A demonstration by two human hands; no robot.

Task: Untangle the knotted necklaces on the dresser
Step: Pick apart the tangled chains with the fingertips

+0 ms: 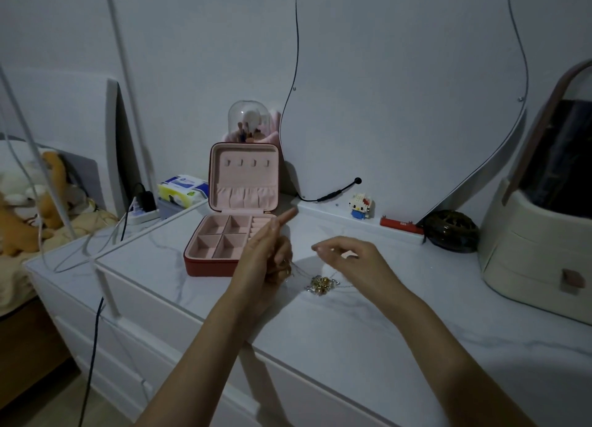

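Presently the knotted necklaces (320,285) lie bunched near the dresser's (368,337) front edge, between both hands: left hand (267,253) pinching a chain, forefinger straight, nearer; right hand (347,255) loosely curled above, its hold unclear.

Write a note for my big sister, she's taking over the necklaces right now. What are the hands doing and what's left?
Left hand: raised over the white marble-look dresser top, index finger pointing out, lower fingers curled round thin chain strands.
Right hand: hovering just right of it, fingertips pinched together, apparently on a fine chain; too thin to be sure.
Tangled clump of gold and silver necklaces: hanging or resting just below and between the hands, still bunched in one knot.
Open red jewellery box with pink lining: behind the left hand, compartments look empty.
Done: strands lifted out.
Left: tease the knot apart and separate each necklace.
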